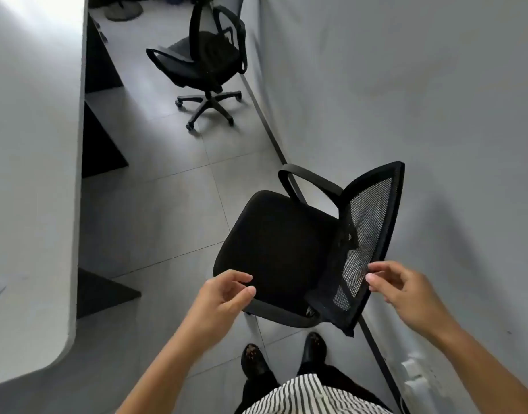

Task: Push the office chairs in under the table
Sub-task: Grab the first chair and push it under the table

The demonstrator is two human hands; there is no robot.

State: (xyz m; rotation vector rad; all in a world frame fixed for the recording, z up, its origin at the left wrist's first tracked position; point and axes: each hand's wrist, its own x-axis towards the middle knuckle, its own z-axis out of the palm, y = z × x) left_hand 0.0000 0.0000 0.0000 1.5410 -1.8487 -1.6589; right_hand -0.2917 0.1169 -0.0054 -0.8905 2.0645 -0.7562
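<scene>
A black office chair (pixel 280 249) with a mesh backrest stands right in front of me, close to the wall on the right and well apart from the white table (pixel 33 174) on the left. My left hand (pixel 224 297) hovers over the seat's near armrest, fingers curled and apart, holding nothing. My right hand (pixel 403 285) is at the lower edge of the mesh backrest with its fingers spread, just touching or almost touching it. A second black office chair (pixel 203 55) stands farther back, also out in the aisle away from the table.
The table's dark legs and panels (pixel 101 144) line the left side of a grey tiled aisle (pixel 167 204). A white wall (pixel 406 85) with a dark skirting runs along the right. My feet in black shoes (pixel 286 354) stand behind the near chair.
</scene>
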